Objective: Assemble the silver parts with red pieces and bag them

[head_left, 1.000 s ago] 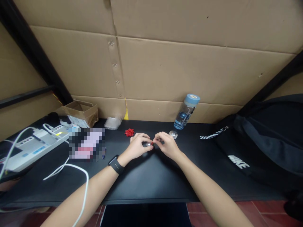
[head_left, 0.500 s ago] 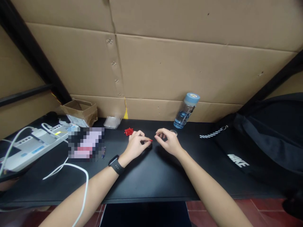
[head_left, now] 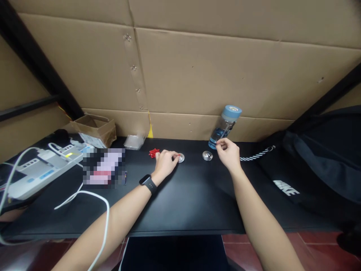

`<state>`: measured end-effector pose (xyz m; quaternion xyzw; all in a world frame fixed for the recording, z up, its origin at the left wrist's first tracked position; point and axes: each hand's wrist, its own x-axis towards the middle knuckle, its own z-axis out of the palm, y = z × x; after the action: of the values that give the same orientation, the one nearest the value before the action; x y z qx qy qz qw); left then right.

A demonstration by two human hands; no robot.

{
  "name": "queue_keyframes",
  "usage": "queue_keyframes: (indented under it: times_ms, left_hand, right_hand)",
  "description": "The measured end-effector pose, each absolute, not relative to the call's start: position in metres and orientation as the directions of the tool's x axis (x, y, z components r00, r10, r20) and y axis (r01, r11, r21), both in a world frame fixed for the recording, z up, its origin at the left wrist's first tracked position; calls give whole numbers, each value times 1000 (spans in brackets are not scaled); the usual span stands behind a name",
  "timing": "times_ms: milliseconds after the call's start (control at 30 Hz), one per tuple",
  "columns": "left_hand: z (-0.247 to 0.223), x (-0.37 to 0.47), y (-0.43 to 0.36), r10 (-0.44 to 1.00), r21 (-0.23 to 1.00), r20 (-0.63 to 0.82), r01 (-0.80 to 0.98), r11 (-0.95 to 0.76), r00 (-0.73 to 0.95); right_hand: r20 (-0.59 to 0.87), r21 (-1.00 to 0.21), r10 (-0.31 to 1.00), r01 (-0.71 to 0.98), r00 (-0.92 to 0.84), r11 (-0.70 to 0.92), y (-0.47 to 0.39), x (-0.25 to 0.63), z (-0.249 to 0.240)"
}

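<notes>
My left hand (head_left: 166,164), with a black watch on the wrist, pinches a small red piece at the near-left edge of a small round clear dish (head_left: 182,158). Just left of its fingers lies a pile of thin red pieces (head_left: 154,153), too small for me to tell their kind. My right hand (head_left: 229,153) is raised in front of the lower part of a water bottle (head_left: 222,128), thumb and fingertips together. Whether anything is between them does not show. To its left rests a second round clear dish (head_left: 207,156), apart from both hands.
A cardboard box (head_left: 97,130), a clear plastic packet (head_left: 134,142) and a white power strip (head_left: 47,171) stand at the left. A white cable (head_left: 106,214) crosses above my left forearm. At the right sits a black bag (head_left: 310,180); a cardboard wall (head_left: 220,67) closes off the back.
My right hand has moved right, away from the left hand, uncovering the right-hand dish. My left hand has shifted slightly, and its dish now shows more. The view has tilted a little.
</notes>
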<state>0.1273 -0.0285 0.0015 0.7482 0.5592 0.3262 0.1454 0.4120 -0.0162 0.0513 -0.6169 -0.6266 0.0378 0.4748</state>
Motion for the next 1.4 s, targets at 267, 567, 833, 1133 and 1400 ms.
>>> queue_keyframes:
  times_ms: [267,567,833,1133,1400]
  left_hand:
    - [27,88,-23,855,459,459,760,-460,240]
    - [26,-11,1,932,369,287,872,-322,223]
    - [26,-8,1,947,368,248,884,-288,206]
    - [22,-11,3,927,289,267,896,-337,263]
    - [23,-6,0,908,213,321,914,-346,269]
  right_hand:
    - [401,-455,901,818,-164,352,-12,421,37]
    - [284,-506,930,787,-233,352,-1,433,19]
    - [267,-509,933,787,-240,348,-3,430,23]
    - [262,-528,939,781,-224,333,-4,429,25]
    - [258,-455,924,808,-283,375,-2,429,25]
